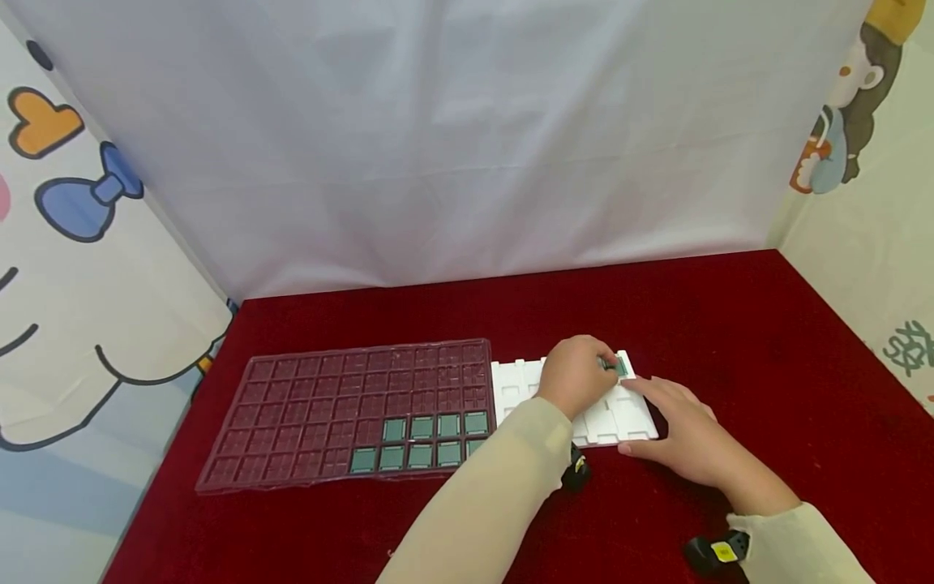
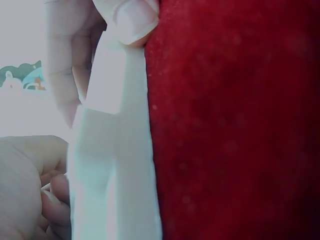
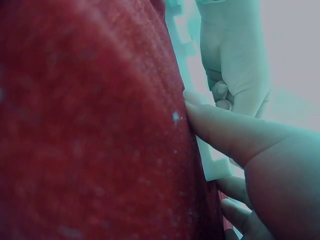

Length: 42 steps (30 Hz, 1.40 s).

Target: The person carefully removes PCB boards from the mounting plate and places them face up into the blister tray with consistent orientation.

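Note:
My left hand (image 1: 580, 373) is over the white tray (image 1: 609, 422), its fingertips pinching a small dark green square chip (image 1: 604, 362) near the far right corner. Beside those fingers, another green chip (image 1: 623, 367) lies in the tray. My right hand (image 1: 682, 434) holds the tray's near right corner between thumb and fingers. Its thumb (image 3: 215, 122) touches the front edge in the right wrist view. Curled left fingers (image 2: 55, 200) show at the lower left of the left wrist view, where the chip is hidden.
A clear plastic compartment tray (image 1: 292, 414) lies to the left, against the white tray. Several green chips (image 1: 419, 457) sit in its near right compartments. Red cloth (image 1: 730, 341) covers the table, with a white curtain (image 1: 467, 146) behind and printed curtains at both sides.

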Each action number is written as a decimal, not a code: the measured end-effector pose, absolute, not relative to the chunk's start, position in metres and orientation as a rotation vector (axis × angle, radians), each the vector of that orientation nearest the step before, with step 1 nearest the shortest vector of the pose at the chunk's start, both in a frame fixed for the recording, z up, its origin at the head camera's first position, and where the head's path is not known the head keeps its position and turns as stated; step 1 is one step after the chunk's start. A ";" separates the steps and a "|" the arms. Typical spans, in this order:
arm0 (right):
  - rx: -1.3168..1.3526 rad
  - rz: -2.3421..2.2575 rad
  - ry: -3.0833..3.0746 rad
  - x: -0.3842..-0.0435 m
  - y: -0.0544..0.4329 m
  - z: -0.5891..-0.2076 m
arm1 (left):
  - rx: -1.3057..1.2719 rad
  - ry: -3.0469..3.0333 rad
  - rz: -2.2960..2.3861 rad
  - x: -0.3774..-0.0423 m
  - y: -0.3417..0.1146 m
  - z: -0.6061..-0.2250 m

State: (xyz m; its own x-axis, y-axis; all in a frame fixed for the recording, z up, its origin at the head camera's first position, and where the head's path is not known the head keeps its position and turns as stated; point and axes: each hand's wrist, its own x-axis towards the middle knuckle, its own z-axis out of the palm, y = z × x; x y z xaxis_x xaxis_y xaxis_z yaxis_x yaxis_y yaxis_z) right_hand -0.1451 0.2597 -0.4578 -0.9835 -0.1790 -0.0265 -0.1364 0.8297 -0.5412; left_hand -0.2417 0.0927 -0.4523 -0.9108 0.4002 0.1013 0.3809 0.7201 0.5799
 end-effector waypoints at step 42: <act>-0.241 -0.862 2.924 -0.145 0.260 -0.457 | 0.622 2.858 1.100 -0.232 0.079 -0.433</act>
State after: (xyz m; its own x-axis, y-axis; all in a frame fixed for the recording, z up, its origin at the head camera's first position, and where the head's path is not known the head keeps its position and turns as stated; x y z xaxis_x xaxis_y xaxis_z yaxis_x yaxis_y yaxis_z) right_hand -0.1450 0.2601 -0.4567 -0.9841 -0.1740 -0.0358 -0.1267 0.8289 -0.5449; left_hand -0.2322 0.0794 -0.4334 -0.9207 0.3697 0.1247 0.3580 0.6732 0.6470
